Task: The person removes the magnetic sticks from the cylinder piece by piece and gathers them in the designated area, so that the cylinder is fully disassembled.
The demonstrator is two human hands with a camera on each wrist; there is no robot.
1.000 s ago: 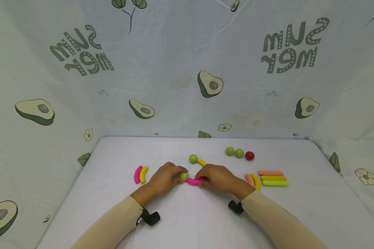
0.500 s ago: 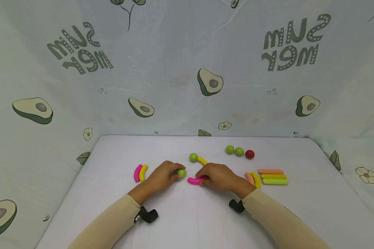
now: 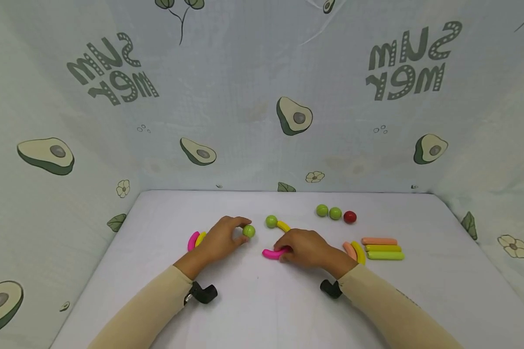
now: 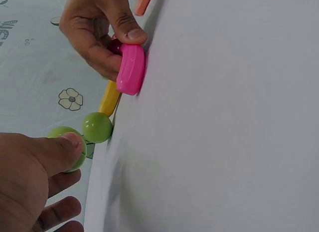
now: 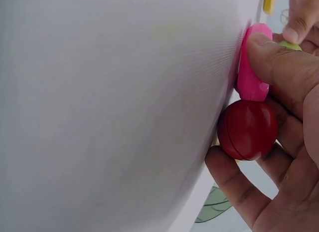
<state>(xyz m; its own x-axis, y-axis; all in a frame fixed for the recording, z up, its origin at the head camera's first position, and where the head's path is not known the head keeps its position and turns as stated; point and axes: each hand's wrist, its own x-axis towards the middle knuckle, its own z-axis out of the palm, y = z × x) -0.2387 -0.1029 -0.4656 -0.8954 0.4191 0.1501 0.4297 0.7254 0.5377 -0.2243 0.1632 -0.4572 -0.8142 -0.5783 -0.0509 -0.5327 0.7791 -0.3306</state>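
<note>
My left hand [image 3: 218, 240] pinches a green ball [image 3: 249, 231] between thumb and fingers, to the left of centre. At the middle of the table, my right hand [image 3: 305, 248] grips a pink curved stick [image 3: 271, 254] by its right part. In the right wrist view, a red ball [image 5: 249, 129] meets the near end of that stick, with the fingers of the right hand around it; the head view hides this ball. Just beyond the hands lies another green ball [image 3: 271, 221], touching a yellow curved stick [image 3: 283, 226] whose far part the right hand covers.
Two green balls [image 3: 329, 212] and a red ball [image 3: 350, 217] sit at the back right. Right of my right hand lie orange and yellow curved sticks [image 3: 354, 252] and three straight sticks [image 3: 382, 248]. Pink and yellow curved sticks [image 3: 194, 240] lie beside my left hand, partly covered.
My left hand has drawn the green ball away from the pink curved stick's left end, back and to the left. My right hand has stayed nearly still with the pink stick.
</note>
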